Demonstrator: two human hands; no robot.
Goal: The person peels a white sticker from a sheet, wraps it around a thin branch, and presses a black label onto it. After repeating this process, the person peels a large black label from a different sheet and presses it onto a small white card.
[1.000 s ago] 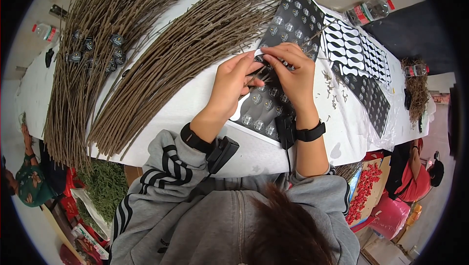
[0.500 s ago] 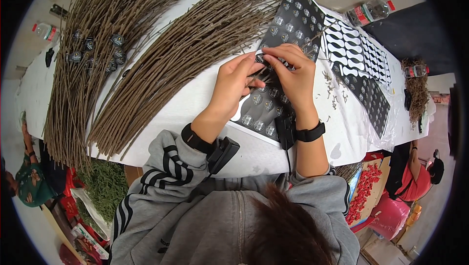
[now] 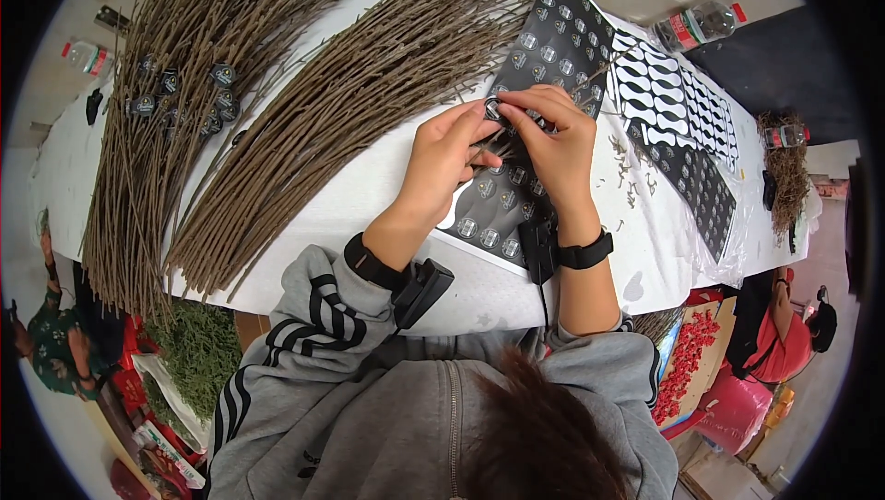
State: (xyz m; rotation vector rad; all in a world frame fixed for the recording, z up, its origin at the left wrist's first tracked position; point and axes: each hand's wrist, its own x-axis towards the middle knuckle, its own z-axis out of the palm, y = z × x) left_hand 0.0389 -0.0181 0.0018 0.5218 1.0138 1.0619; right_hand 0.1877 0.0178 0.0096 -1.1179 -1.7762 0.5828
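Observation:
My left hand [image 3: 433,159] and my right hand [image 3: 560,148] meet over a dark label sheet. Between their fingertips is a round black sticker [image 3: 493,109] with a pale design, pinched from both sides. Thin brown twigs [image 3: 503,144] run below the fingers of my left hand; their hold is partly hidden. The sheet of black stickers [image 3: 558,30] lies under both hands, with rows of round labels and a white margin. To the left lies a long bundle of twigs [image 3: 341,104], and farther left a second bundle [image 3: 124,196] carries several round black labels.
White cut-out backing sheets [image 3: 650,85] and another dark label strip [image 3: 691,177] lie to the right. Plastic bottles stand at the back right [image 3: 701,23] and far left [image 3: 89,58]. Twig scraps [image 3: 631,173] dot the white tablecloth [image 3: 350,265]. Other people sit at both sides.
The round sticker has tilted so that more of its printed face shows. My hands have barely shifted. At the far left, another person's arm has moved.

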